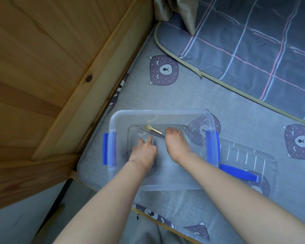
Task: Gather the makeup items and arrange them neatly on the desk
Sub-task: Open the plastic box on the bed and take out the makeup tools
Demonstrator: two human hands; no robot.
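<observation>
A clear plastic storage box [113, 120] with blue side latches sits on the grey bear-print bed sheet. Both my hands are inside it. My right hand [174, 140] grips the handles of two makeup brushes [154, 130], whose pale bristle tips point left toward the box's far wall. My left hand [144, 150] reaches down to the box floor, its fingers touching a small clear item [143, 135] that is hard to make out.
The box's clear lid [250, 155] with a blue handle [239, 173] lies on the sheet to the right. A wooden bed frame [74, 95] runs along the left. A checked grey blanket [253, 46] covers the far right.
</observation>
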